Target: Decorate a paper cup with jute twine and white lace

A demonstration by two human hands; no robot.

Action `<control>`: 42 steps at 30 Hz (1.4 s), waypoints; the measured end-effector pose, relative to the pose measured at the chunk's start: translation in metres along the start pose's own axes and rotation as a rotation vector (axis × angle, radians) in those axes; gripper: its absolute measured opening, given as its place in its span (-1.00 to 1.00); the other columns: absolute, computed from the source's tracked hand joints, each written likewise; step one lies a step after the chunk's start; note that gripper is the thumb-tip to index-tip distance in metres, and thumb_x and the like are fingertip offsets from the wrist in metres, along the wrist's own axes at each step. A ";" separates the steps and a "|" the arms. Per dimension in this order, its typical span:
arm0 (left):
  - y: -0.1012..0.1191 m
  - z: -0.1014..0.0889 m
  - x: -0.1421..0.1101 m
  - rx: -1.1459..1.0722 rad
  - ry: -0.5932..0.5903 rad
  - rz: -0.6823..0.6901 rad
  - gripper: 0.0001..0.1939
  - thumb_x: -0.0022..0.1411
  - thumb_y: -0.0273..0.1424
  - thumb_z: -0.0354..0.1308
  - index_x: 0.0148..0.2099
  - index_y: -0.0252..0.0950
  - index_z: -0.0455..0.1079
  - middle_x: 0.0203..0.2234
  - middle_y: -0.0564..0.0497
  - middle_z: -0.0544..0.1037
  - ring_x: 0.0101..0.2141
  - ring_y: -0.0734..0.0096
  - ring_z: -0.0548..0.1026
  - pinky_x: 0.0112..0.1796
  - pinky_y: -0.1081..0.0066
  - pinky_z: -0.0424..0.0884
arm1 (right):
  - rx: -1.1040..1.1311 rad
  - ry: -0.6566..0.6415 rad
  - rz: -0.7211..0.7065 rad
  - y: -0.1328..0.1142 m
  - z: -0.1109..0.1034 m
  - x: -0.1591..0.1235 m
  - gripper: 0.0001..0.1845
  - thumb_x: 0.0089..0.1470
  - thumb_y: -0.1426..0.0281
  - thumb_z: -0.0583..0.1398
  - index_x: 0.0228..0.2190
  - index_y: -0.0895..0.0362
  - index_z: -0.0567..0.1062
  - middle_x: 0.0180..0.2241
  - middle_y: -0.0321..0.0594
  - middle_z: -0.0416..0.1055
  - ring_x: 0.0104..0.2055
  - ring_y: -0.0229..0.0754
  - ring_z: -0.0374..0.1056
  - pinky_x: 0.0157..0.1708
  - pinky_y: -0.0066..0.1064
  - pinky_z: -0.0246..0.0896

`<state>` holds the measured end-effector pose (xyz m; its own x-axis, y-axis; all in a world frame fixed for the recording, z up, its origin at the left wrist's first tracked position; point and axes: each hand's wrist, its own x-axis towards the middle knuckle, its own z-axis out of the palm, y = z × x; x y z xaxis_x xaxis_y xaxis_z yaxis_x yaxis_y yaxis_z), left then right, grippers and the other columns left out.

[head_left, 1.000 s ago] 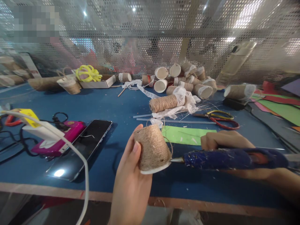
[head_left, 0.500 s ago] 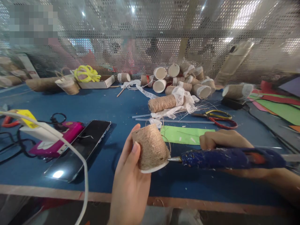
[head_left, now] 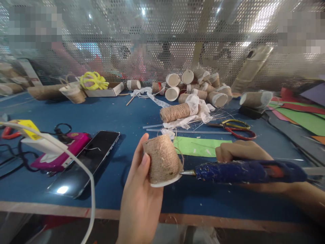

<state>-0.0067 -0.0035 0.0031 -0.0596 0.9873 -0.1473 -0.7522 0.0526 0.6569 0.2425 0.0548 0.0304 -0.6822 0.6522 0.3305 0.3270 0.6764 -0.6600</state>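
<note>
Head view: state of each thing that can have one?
Twine-wrapped cup: tilted, wide white-edged end down
Glue gun: nozzle tip at the cup's lower edge
Left hand: gripping the cup
Right hand: gripping the glue gun
Phone: flat, screen dark with glare
Twine roll: on its side
Green strip: lying flat
Scissors: lying down, blade opening unclear
Far cups: heaped, mostly sideways

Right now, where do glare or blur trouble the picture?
In the head view, glare whites out a patch at the phone's near end; haze and bright spots cover the mesh screen; the wrapped cup looks fairly sharp.
</note>
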 end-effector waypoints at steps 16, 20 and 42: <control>0.003 0.006 0.003 -0.025 0.056 0.055 -0.64 0.44 -0.23 0.09 0.23 -0.08 0.41 0.22 -0.06 0.51 0.18 0.17 0.50 0.01 0.31 0.58 | -0.028 -0.020 0.049 -0.004 -0.003 0.004 -0.52 0.23 0.00 0.14 -0.52 0.07 0.19 -0.59 -0.41 0.16 -0.57 -0.32 0.01 -0.58 -0.46 -0.07; 0.000 0.004 0.003 0.002 0.088 0.050 -0.61 0.37 -0.19 0.20 0.21 -0.03 0.43 0.18 -0.01 0.55 0.16 0.17 0.51 -0.02 0.35 0.58 | -0.042 -0.004 0.041 -0.007 -0.002 0.005 -0.49 0.24 -0.04 0.11 -0.52 0.08 0.19 -0.59 -0.41 0.15 -0.56 -0.33 0.01 -0.59 -0.46 -0.08; -0.003 0.001 0.002 0.065 0.154 0.094 -0.56 0.25 -0.21 0.33 0.17 0.08 0.45 0.04 0.05 0.64 0.00 0.26 0.62 -0.06 0.39 0.57 | -0.023 -0.020 0.007 0.009 -0.001 -0.007 -0.58 0.18 0.01 0.15 -0.46 0.06 0.22 -0.53 -0.42 0.23 -0.53 -0.32 0.08 -0.53 -0.45 -0.04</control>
<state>-0.0039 -0.0014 0.0021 -0.2311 0.9539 -0.1915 -0.6949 -0.0241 0.7187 0.2509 0.0572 0.0230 -0.6926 0.6500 0.3126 0.3466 0.6800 -0.6461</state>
